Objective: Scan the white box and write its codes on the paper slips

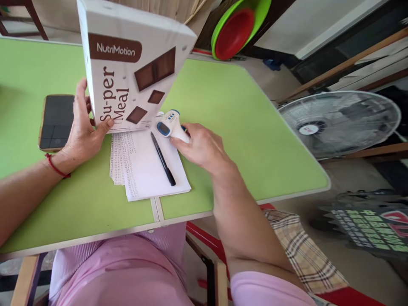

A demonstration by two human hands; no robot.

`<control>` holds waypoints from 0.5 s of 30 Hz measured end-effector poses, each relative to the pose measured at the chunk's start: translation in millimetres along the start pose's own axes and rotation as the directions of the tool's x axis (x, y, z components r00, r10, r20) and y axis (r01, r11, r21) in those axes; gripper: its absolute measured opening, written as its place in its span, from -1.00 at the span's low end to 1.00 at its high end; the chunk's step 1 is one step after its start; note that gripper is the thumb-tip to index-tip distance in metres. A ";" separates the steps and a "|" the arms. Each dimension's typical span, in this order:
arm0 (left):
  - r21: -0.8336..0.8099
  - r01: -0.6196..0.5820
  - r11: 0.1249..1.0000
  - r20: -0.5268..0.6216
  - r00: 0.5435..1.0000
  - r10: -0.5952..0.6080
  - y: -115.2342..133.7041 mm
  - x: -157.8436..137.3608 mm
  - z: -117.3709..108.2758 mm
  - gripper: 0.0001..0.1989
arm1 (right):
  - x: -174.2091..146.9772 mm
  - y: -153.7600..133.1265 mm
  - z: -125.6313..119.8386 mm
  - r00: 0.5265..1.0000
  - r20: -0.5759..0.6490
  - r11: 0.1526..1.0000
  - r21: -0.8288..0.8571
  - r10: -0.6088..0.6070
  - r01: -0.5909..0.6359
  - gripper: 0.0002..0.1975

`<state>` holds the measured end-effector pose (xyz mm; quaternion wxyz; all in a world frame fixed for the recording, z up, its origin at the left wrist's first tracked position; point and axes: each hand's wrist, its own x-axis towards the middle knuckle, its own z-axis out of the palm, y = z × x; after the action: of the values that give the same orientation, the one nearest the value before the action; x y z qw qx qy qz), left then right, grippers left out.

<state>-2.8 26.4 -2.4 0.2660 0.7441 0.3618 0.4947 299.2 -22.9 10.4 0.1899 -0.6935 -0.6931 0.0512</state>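
The left hand (83, 127) reaches in from the near left, wrist low on the green table (242, 127), fingers curled round the lower left edge of a white box (127, 63), thumb on its front. The box stands tilted on a stack of papers (143, 165) at the table's middle. The right hand (200, 146) comes in from the near right, forearm raised, fingers closed on a white thermometer (168, 125) just right of the box. A pen (163, 158) lies on the papers; a phone (56, 122) lies left of the left hand.
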 end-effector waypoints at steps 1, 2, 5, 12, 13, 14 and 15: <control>0.004 -0.016 1.000 0.000 1.000 0.016 -0.7 0.8 -0.1 -0.08 | -0.6 0.3 0.8 1.000 0.020 0.999 -0.032 -0.001 0.001 -0.73; 0.006 -0.032 0.999 0.006 0.999 0.032 -2.0 1.5 -0.6 -0.10 | -2.0 -0.7 1.0 1.000 0.010 0.999 -0.050 -0.013 0.013 -0.71; 0.038 -0.043 0.998 0.040 0.998 0.041 -9.7 2.6 -3.6 -0.17 | -10.4 -11.2 -1.0 0.982 -0.159 0.995 -0.038 -0.102 0.097 -0.62; 0.176 0.005 0.984 0.097 0.995 -0.022 -17.5 0.9 -7.6 -0.16 | -31.0 -40.7 2.7 0.969 0.005 0.923 0.307 -0.247 0.234 -0.75; 0.180 0.022 0.983 0.094 0.995 -0.039 -15.1 1.1 -6.5 -0.12 | -31.6 -41.5 2.2 0.964 0.020 0.904 0.354 -0.264 0.240 -0.78; 0.182 0.047 0.982 0.094 0.994 -0.064 -12.0 1.2 -5.0 -0.07 | -31.8 -41.5 0.9 0.960 0.021 0.880 0.405 -0.280 0.247 -0.80; 0.177 0.076 0.981 0.090 0.992 -0.093 -8.6 1.2 -3.4 -0.01 | -31.8 -41.2 -1.1 0.956 0.005 0.848 0.463 -0.293 0.257 -0.81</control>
<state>-8.0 32.6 -6.9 0.2385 0.7718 0.4213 0.4123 259.7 -55.7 19.1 0.3266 -0.5204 -0.7602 0.2113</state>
